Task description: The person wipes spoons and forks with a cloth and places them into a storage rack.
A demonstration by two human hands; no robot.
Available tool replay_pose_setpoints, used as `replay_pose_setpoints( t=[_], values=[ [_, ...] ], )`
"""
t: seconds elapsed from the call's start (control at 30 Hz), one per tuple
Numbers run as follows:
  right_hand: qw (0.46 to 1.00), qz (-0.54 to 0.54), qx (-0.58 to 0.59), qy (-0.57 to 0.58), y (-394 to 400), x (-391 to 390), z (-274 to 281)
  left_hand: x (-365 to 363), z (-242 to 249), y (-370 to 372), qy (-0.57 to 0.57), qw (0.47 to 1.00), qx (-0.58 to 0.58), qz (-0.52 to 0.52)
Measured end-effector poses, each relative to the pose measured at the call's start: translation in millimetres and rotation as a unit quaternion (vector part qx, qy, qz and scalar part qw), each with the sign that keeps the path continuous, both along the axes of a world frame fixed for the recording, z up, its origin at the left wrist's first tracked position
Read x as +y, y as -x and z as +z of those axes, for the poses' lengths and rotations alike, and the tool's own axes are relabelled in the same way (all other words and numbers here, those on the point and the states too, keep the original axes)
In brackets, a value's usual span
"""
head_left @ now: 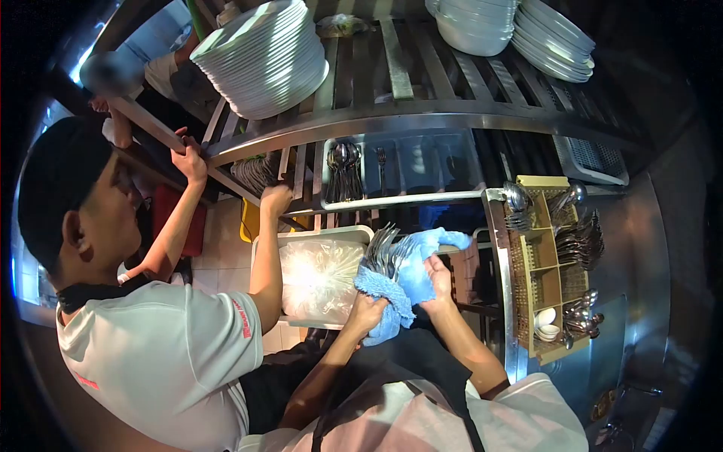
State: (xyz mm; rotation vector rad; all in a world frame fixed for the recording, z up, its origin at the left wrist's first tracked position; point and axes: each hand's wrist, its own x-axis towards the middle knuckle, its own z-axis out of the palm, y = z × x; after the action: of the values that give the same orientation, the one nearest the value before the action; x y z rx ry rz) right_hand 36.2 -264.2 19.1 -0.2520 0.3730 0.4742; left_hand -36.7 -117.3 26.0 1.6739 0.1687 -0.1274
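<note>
A bunch of forks is bundled in a blue cloth in front of my body, tines pointing up and away from me. My left hand is closed around the cloth at the lower end of the bunch, where the handles are covered. On the other side, my right hand holds the upper part of the cloth, its fingers partly hidden by the fabric. One end of the cloth hangs out to the right above that hand.
A co-worker stands close on my left, hands at the metal rack. Stacked plates and bowls stand above. A cutlery tray, a plastic-lined bin and a cutlery basket are nearby.
</note>
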Motion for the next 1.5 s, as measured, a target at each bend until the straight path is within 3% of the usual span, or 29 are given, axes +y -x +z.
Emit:
replay_pose_setpoints(
  t=[0.03, 0.07, 0.1, 0.17, 0.23, 0.33, 0.37, 0.43, 0.5, 0.57, 0.7, 0.77, 0.83, 0.87, 0.9, 0.97, 1.03, 1.1, 1.17, 1.2, 1.33, 1.5],
  values=[
    [0.998, 0.046, -0.035, 0.012, 5, -3, -5, -1, -3, -3, -0.016, 1.000, -0.001, -0.003],
    [0.994, 0.080, 0.001, -0.068, 9, -5, -5, -4, -2, -7, -0.015, 1.000, 0.005, -0.002],
    [0.995, 0.078, 0.001, -0.070, 10, -6, -6, -6, -2, -8, -0.016, 1.000, 0.006, -0.004],
    [0.990, 0.078, -0.088, 0.083, 13, -4, -1, -13, 4, -12, 0.030, 0.999, 0.009, -0.025],
    [0.988, 0.070, -0.063, 0.126, 12, -3, 9, -28, 15, -12, 0.029, 0.999, 0.016, -0.025],
    [0.901, -0.056, -0.116, 0.414, 2, 0, -20, -35, 8, -14, -0.019, 0.998, 0.019, -0.048],
    [0.902, -0.056, -0.115, 0.413, -2, -2, -16, -36, 6, -14, -0.067, 0.995, 0.017, -0.071],
    [0.809, -0.021, -0.089, 0.581, -18, -7, -8, -40, 3, -12, -0.062, 0.996, -0.007, -0.059],
    [0.928, -0.148, -0.030, 0.339, -30, -2, -8, -43, 13, -12, -0.042, 0.998, -0.007, -0.053],
    [0.961, -0.148, -0.025, 0.232, -32, -10, -4, -44, 11, -12, 0.007, 1.000, 0.011, -0.029],
    [0.977, -0.085, -0.080, 0.176, -25, -10, -6, -44, 15, -8, 0.090, 0.993, 0.081, 0.014],
    [0.980, -0.053, -0.084, 0.170, -25, -13, -4, -47, 24, -7, 0.067, 0.996, 0.053, 0.009],
    [0.924, -0.110, -0.098, 0.352, -33, -10, -11, -46, 25, -7, 0.042, 0.999, 0.028, 0.005],
    [0.879, -0.109, -0.087, 0.456, -34, -9, 15, -47, 27, -8, 0.044, 0.998, 0.044, 0.010],
    [0.903, -0.146, -0.093, 0.394, -42, -5, -2, -47, 28, -10, 0.046, 0.997, 0.059, 0.013],
    [0.761, -0.065, -0.037, 0.645, -55, -4, -11, -43, 30, -11, 0.028, 0.996, 0.087, 0.010],
    [0.789, -0.074, -0.088, 0.604, -56, -8, 2, -39, 23, -14, -0.015, 1.000, 0.000, 0.007],
    [0.812, -0.080, -0.136, 0.562, -53, -3, 10, -37, 32, -14, -0.001, 1.000, 0.004, 0.003],
    [0.917, -0.112, -0.083, 0.375, -52, 5, 7, -36, 35, -13, 0.013, 1.000, 0.005, 0.000],
    [0.932, -0.093, -0.070, 0.344, -50, 5, 8, -35, 33, -10, 0.034, 0.999, 0.000, 0.020],
    [0.948, -0.111, -0.083, 0.287, -34, 13, 16, -23, 36, -6, 0.049, 0.998, 0.036, 0.018],
    [0.933, -0.107, -0.081, 0.335, -38, 22, 11, -9, 38, -5, 0.022, 0.997, 0.067, 0.001]
  ],
)
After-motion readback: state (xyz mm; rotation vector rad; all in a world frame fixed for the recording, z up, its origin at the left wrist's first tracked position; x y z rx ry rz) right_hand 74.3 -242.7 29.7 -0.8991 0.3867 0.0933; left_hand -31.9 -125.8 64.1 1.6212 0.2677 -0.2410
